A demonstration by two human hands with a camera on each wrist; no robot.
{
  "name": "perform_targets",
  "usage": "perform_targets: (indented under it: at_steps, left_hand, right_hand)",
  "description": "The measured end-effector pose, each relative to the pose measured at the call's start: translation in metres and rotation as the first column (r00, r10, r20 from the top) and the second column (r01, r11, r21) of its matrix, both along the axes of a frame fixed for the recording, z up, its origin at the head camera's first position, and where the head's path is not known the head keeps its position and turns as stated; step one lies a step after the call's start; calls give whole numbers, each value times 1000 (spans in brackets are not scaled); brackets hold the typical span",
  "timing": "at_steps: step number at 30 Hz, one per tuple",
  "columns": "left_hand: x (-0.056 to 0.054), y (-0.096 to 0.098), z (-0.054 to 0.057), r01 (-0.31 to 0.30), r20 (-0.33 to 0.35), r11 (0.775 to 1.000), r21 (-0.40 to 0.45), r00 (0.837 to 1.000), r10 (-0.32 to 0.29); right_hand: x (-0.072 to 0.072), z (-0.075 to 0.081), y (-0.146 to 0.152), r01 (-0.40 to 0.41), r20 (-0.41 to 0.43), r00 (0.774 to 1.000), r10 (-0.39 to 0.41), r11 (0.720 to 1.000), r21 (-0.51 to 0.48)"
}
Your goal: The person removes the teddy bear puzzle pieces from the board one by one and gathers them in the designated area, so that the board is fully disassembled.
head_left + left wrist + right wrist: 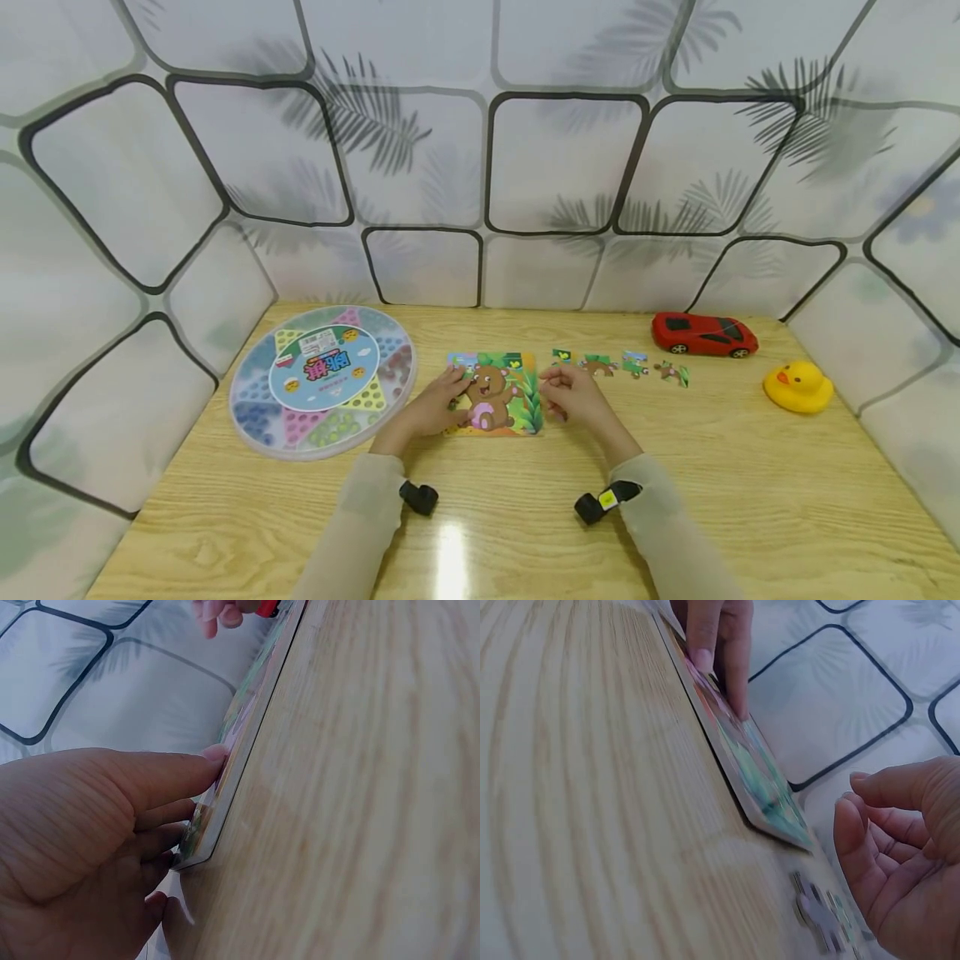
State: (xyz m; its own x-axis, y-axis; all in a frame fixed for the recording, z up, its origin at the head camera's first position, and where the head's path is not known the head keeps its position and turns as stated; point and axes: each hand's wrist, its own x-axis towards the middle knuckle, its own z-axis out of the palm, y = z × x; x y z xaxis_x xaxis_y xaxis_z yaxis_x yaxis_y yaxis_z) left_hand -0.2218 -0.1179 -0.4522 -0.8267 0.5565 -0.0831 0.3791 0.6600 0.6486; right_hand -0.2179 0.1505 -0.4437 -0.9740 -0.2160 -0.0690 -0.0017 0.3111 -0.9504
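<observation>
Head view: left hand (429, 407), thumb spread from fingers, rests on bear puzzle (497, 390), flat on table (517, 500); right hand (576, 395) loosely curled just beside, seemingly empty. Puzzle likely light, stiff; grip opposite edges.

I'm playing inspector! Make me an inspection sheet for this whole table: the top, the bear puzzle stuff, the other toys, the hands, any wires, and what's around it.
Surface: wooden table, with a bright glare patch near the person.
Job's things: bear puzzle lying flat; loose puzzle pieces in a row to its right.
Clutter: round board game on the left; red toy car and yellow duck on the right.
Hands: left hand rests on the puzzle; right hand is by its right edge, loosely curled, no piece seen in it.
Cables: nothing seen.
Surroundings: pale walls with dark outlines and leaf patterns.
</observation>
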Motion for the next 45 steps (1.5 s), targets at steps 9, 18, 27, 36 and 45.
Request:
perform_targets:
  at_steps: [9, 18, 27, 36, 45]
  left_hand:
    - [0, -1, 0, 7, -1, 1000, -8, 1000, -7]
    - [1, 1, 2, -26, 32, 1000, -7, 999, 26]
    - [1, 1, 1, -18, 24, 1000, 0, 1000, 18]
    - [-1, 1, 1, -9, 18, 1000, 7, 1000, 9]
    - [-1, 1, -2, -28, 21, 999, 27, 999, 28]
  right_hand:
    - [-9, -10, -35, -62, 11, 998, 63, 996, -57]
    - [-14, -14, -63, -65, 51, 996, 68, 997, -49]
    - [-13, -17, -74, -84, -28, 996, 89, 984, 154]
    - [-15, -15, -84, -37, -121, 988, 91, 921, 388]
    - [-15, -14, -87, -47, -135, 984, 119, 895, 444]
